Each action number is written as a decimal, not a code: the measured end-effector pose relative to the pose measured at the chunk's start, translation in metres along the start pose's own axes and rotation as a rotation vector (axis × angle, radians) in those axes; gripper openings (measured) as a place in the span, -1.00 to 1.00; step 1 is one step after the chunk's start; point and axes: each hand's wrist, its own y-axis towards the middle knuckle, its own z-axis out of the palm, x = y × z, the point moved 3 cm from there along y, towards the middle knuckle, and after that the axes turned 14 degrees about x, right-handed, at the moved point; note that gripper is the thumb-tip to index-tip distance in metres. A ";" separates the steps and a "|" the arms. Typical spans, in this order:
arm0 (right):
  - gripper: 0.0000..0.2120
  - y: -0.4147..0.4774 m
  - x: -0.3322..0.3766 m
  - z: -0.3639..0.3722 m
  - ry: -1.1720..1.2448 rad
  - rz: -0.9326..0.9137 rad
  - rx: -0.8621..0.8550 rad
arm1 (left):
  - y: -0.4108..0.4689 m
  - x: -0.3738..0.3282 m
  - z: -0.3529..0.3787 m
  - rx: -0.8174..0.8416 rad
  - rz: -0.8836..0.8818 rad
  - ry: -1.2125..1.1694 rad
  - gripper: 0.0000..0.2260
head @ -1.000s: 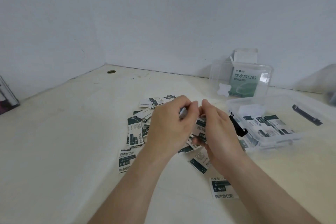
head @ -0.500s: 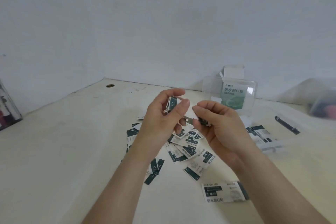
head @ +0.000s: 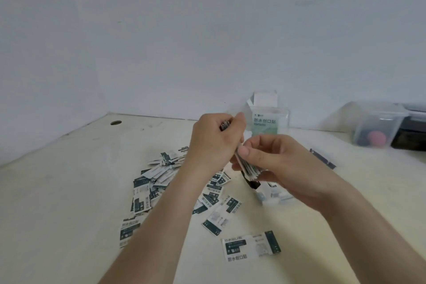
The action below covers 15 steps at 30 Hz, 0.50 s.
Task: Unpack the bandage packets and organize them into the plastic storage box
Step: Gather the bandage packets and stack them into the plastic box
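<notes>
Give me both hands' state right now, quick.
Left hand: closed, its grip on the upper end of a stack of bandage packets.
Right hand: closed, pinching the lower end of the same stack.

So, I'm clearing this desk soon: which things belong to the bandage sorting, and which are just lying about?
Job: stack of packets held by left hand and right hand; loose packets; clear storage box; bandage carton.
Lying about: side bin with coloured bits; dark case.

One carton (head: 264, 122); perhaps thirty loose packets (head: 251, 246).
</notes>
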 end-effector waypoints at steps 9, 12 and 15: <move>-0.59 -0.005 0.008 -0.054 -0.239 0.037 -0.019 | 0.033 -0.002 0.046 0.047 -0.181 -0.150 -0.54; -0.70 -0.001 0.005 -0.062 -0.277 0.080 0.006 | 0.036 0.002 0.055 0.053 -0.211 -0.118 -0.54; -0.79 0.005 0.000 -0.071 -0.301 0.128 -0.013 | 0.039 0.008 0.059 0.098 -0.229 -0.118 -0.61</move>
